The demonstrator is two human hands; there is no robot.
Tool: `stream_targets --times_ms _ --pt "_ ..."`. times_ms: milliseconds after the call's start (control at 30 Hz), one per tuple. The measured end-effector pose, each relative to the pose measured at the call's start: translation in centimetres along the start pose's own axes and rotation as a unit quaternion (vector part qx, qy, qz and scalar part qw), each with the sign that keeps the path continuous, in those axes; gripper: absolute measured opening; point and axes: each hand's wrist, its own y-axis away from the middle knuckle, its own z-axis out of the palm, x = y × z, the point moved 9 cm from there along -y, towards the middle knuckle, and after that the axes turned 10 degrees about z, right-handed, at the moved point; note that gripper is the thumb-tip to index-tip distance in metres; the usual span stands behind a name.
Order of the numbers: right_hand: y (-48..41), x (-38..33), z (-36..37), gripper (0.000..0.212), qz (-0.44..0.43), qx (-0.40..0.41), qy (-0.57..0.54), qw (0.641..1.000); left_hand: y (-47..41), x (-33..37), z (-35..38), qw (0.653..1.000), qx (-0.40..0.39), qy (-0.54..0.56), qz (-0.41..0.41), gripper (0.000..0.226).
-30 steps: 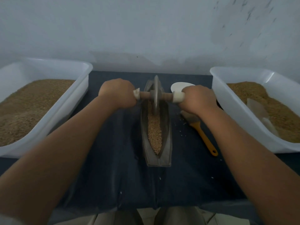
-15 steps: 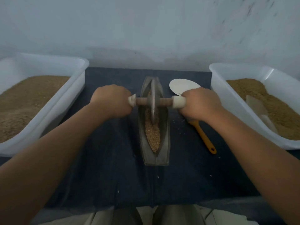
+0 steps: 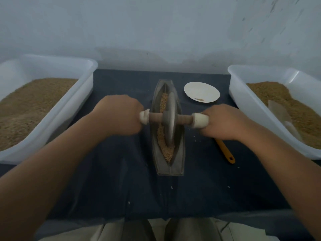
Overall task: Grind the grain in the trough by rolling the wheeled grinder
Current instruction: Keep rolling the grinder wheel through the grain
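Observation:
A narrow boat-shaped metal trough (image 3: 180, 153) lies lengthwise at the middle of the dark cloth, with tan grain (image 3: 167, 151) along its groove. The grinder's metal wheel (image 3: 169, 120) stands upright in the groove around the trough's middle. A wooden axle runs through the wheel, with a white handle at each end. My left hand (image 3: 119, 114) grips the left handle, and my right hand (image 3: 222, 121) grips the right handle (image 3: 199, 120). Grain shows both beyond and in front of the wheel.
Two white plastic tubs of grain flank the trough, one at left (image 3: 83, 94) and one at right (image 3: 246, 105). A small white dish (image 3: 201, 91) sits at the back right of the trough. A brush with an orange handle (image 3: 225, 153) lies under my right wrist. Loose grains dot the cloth.
Both hands have drawn the grinder toward me, so the wheel rolled from the trough's far end to its middle. The white dish is now uncovered.

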Motion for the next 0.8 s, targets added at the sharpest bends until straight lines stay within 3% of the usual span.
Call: stream_targets --times_ms 133,200,300,467,567,633,700,800 --pt "-4.8 0.0 -2.2 0.023 0.067 0.162 0.026 0.984 -4.7 -2.7 -0.7 0.996 0.036 -0.012 -0.079 0.026" --pt "-6.1 -0.4 -3.1 0.023 0.072 0.196 0.023 0.978 -6.1 -3.2 -1.1 0.994 0.057 -0.014 -0.096 0.028" --pt "-5.9 -0.7 -3.2 0.019 0.057 0.171 0.023 0.983 -5.5 -2.5 -1.3 0.995 0.053 -0.015 -0.079 0.025" --pt "-0.2 -0.5 -1.0 0.025 -0.006 -0.012 0.024 1.000 1.1 -0.1 0.8 0.999 0.009 0.029 -0.015 0.022" --pt "0.7 -0.9 -1.2 0.031 -0.026 -0.024 0.011 0.999 2.3 -0.4 1.3 0.997 0.008 0.069 -0.016 0.031" --pt "-1.0 -0.8 -1.9 0.021 -0.002 0.034 0.027 0.999 0.3 -1.0 1.8 0.997 -0.010 0.070 -0.039 0.026" --pt "-3.0 -1.1 -3.4 0.018 0.017 0.152 0.059 0.986 -2.6 -2.2 1.4 0.995 0.008 0.057 -0.077 0.021" --pt "-5.1 -1.6 -4.6 0.030 0.025 0.230 0.084 0.969 -4.9 -3.8 0.4 0.991 0.053 0.041 -0.118 0.025"
